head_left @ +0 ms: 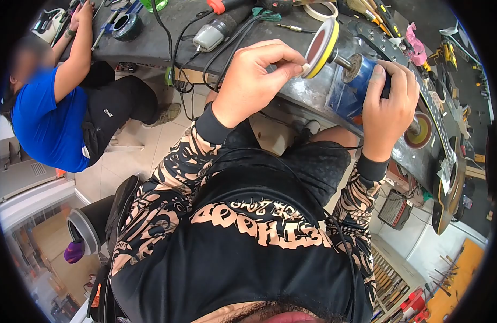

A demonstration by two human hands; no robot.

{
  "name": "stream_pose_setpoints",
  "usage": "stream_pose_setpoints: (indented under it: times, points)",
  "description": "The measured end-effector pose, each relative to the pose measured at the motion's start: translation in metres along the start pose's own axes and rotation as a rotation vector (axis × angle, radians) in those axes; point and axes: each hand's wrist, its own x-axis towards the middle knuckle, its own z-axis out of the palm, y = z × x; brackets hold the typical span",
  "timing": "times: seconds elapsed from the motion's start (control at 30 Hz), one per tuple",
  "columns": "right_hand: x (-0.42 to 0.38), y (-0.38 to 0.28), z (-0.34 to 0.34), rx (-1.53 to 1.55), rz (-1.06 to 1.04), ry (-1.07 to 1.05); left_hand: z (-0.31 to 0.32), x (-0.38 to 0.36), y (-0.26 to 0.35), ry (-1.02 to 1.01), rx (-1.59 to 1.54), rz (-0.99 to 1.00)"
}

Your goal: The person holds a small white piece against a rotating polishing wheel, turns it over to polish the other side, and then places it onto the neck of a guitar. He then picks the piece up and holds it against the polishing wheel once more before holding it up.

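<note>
A blue bench grinder (349,97) stands on the dark workbench, with a yellow-edged sanding disc (322,47) on its left shaft. Another round disc (419,131) sits at its right end. My left hand (261,78) is closed in a pinch at the rim of the sanding disc. A tiny pale bit shows at its fingertips, too small to name. My right hand (390,105) is wrapped over the blue motor housing, thumb on the near side. Whether the disc is turning cannot be told.
A grey-and-black power tool (212,33) and black cables lie left of the grinder. A tape roll (320,9), a pink cloth (416,44) and a guitar (447,177) are around the bench. Another person in a blue shirt (49,116) sits at the left. A small amplifier (395,209) stands below.
</note>
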Motion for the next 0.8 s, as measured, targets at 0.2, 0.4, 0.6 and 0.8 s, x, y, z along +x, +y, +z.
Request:
stream_pose_setpoints:
  times: [0.2,0.4,0.6,0.8]
  points:
    - [0.001,0.000,0.000,-0.002,-0.007,-0.003,0.000,0.005,0.007,0.032,-0.021,0.032]
    - [0.000,-0.001,-0.002,0.002,0.010,-0.008,0.002,0.008,0.007,0.078,-0.052,0.123]
    - [0.000,-0.001,-0.001,0.006,0.014,-0.006,0.002,0.007,0.006,0.047,-0.039,0.059]
    - [0.000,0.000,0.000,-0.003,-0.003,-0.001,0.001,-0.001,0.001,0.014,-0.025,0.009]
